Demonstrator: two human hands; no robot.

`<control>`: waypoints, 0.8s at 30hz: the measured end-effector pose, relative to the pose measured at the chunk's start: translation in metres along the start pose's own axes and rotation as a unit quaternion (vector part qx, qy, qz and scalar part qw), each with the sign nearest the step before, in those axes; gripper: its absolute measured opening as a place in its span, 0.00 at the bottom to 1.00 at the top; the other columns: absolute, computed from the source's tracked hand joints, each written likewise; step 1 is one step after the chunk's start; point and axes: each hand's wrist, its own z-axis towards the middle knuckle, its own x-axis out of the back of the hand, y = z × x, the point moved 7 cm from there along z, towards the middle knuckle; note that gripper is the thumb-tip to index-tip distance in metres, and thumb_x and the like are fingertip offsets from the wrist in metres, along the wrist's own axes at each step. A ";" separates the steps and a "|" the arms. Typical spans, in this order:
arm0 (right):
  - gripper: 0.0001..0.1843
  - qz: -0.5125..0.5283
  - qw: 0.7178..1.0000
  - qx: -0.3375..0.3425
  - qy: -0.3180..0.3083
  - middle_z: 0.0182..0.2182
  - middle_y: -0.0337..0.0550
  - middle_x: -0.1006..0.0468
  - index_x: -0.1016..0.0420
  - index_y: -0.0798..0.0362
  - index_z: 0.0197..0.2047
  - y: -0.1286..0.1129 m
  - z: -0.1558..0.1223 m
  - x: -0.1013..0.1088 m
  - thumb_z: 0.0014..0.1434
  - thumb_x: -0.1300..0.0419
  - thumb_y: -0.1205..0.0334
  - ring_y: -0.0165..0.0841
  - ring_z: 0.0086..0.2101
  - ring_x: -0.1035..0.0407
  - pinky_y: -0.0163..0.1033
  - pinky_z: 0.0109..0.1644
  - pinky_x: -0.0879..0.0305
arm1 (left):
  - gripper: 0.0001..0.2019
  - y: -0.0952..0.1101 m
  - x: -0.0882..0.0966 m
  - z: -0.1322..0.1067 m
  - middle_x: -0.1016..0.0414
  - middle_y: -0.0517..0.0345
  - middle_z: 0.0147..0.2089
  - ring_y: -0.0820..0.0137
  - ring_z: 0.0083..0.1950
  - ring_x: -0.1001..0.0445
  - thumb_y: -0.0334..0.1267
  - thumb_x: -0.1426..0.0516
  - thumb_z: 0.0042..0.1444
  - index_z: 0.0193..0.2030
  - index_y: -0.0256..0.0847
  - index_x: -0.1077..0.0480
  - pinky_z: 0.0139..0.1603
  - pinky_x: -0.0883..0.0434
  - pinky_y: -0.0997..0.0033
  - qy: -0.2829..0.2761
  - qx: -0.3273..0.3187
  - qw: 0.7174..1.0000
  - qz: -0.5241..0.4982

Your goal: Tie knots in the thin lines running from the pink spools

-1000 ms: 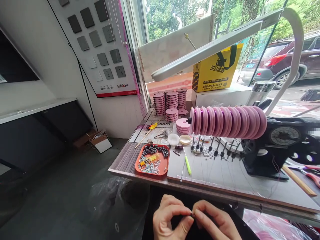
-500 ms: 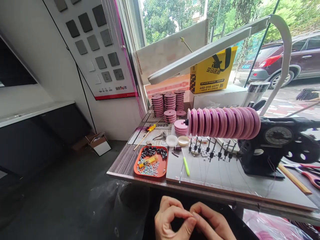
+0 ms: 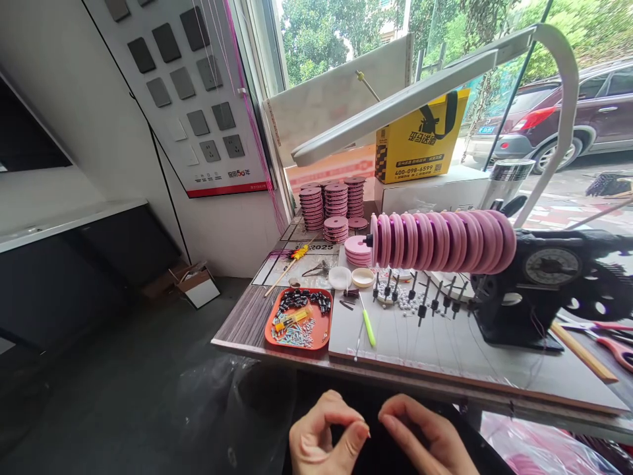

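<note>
My left hand (image 3: 324,439) and my right hand (image 3: 425,441) are low in the view, below the near edge of the table (image 3: 247,316). Each hand has thumb and forefinger pinched together, with a small gap between the two hands. What the fingers pinch is too small to make out. On the table above them lies a grey board (image 3: 445,349) with thin lines running to small black weights (image 3: 420,303). These hang from a row of pink spools (image 3: 440,241) on a black machine (image 3: 544,284).
An orange tray (image 3: 298,318) of small black and silver parts sits left of the board, a green-handled tool (image 3: 368,326) beside it. Stacks of pink spools (image 3: 336,201), two small white cups (image 3: 352,277), a yellow box (image 3: 420,142), a white lamp arm (image 3: 395,109) and red scissors (image 3: 618,349) are also there.
My hands, touching at the fingertips before, have drawn slightly apart. The view shifted a little left.
</note>
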 end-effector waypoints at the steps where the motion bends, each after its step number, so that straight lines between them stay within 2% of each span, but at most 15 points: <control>1: 0.19 0.009 1.000 -0.009 0.018 0.22 0.37 0.27 0.28 0.52 0.28 0.000 0.000 0.004 0.61 0.46 0.47 0.31 0.24 0.33 0.30 0.27 0.36 | 0.08 0.001 0.003 0.000 0.27 0.63 0.20 0.74 0.23 0.33 0.42 0.35 0.47 0.24 0.43 0.24 0.26 0.35 0.75 0.002 -0.004 0.999 0.032; 3: 0.16 0.007 1.000 0.004 0.028 0.23 0.38 0.27 0.27 0.51 0.30 -0.005 0.000 0.011 0.60 0.45 0.49 0.31 0.24 0.32 0.30 0.26 0.35 | 0.06 0.005 0.007 0.001 0.27 0.63 0.21 0.74 0.24 0.32 0.40 0.34 0.46 0.24 0.43 0.24 0.26 0.35 0.75 -0.001 -0.019 0.994 0.105; 5: 0.12 -0.022 0.998 0.052 0.005 0.24 0.39 0.25 0.26 0.50 0.31 -0.017 0.001 0.013 0.61 0.44 0.53 0.31 0.25 0.30 0.30 0.26 0.35 | 0.06 0.010 0.009 0.001 0.27 0.62 0.22 0.73 0.24 0.31 0.40 0.35 0.47 0.24 0.43 0.24 0.26 0.34 0.75 -0.010 -0.044 0.986 0.158; 7: 0.09 -0.069 0.992 0.104 -0.013 0.25 0.39 0.24 0.26 0.49 0.32 -0.027 0.002 0.013 0.61 0.43 0.57 0.31 0.25 0.30 0.30 0.27 0.34 | 0.05 0.014 0.008 0.001 0.26 0.62 0.22 0.72 0.25 0.30 0.39 0.35 0.48 0.25 0.43 0.24 0.27 0.33 0.75 -0.021 -0.071 0.980 0.186; 11: 0.11 -0.125 0.979 0.162 0.016 0.21 0.37 0.27 0.28 0.49 0.31 -0.038 0.002 0.013 0.63 0.47 0.58 0.30 0.21 0.33 0.31 0.24 0.38 | 0.05 0.017 0.004 0.000 0.25 0.61 0.22 0.70 0.25 0.29 0.39 0.36 0.49 0.26 0.44 0.25 0.26 0.31 0.73 -0.035 -0.095 0.972 0.211; 16: 0.13 -0.112 0.981 0.156 -0.014 0.24 0.37 0.28 0.32 0.50 0.32 -0.040 0.001 0.005 0.66 0.51 0.56 0.28 0.22 0.33 0.30 0.25 0.38 | 0.05 0.020 0.002 0.002 0.24 0.61 0.22 0.69 0.26 0.28 0.39 0.37 0.51 0.26 0.44 0.25 0.27 0.31 0.72 -0.038 -0.112 0.968 0.221; 19: 0.10 -0.135 0.978 0.157 -0.023 0.26 0.37 0.27 0.34 0.50 0.34 -0.045 0.007 0.010 0.67 0.52 0.60 0.27 0.24 0.31 0.29 0.28 0.36 | 0.08 0.017 0.003 0.001 0.23 0.61 0.23 0.69 0.26 0.27 0.42 0.38 0.53 0.26 0.44 0.25 0.29 0.30 0.71 -0.038 -0.101 0.969 0.221; 22: 0.10 -0.247 0.957 0.151 -0.021 0.28 0.39 0.24 0.33 0.51 0.34 -0.050 0.028 0.019 0.65 0.52 0.64 0.30 0.27 0.28 0.31 0.31 0.33 | 0.12 0.006 0.008 -0.002 0.24 0.63 0.19 0.69 0.25 0.27 0.49 0.40 0.52 0.24 0.46 0.24 0.39 0.28 0.66 -0.027 -0.062 0.967 0.248; 24: 0.09 -0.349 0.928 0.125 -0.027 0.30 0.42 0.23 0.30 0.52 0.35 -0.049 0.049 0.025 0.63 0.51 0.66 0.33 0.31 0.26 0.34 0.33 0.32 | 0.14 -0.004 0.011 -0.004 0.27 0.64 0.15 0.69 0.22 0.28 0.52 0.40 0.51 0.23 0.46 0.24 0.38 0.28 0.67 -0.032 -0.021 0.966 0.255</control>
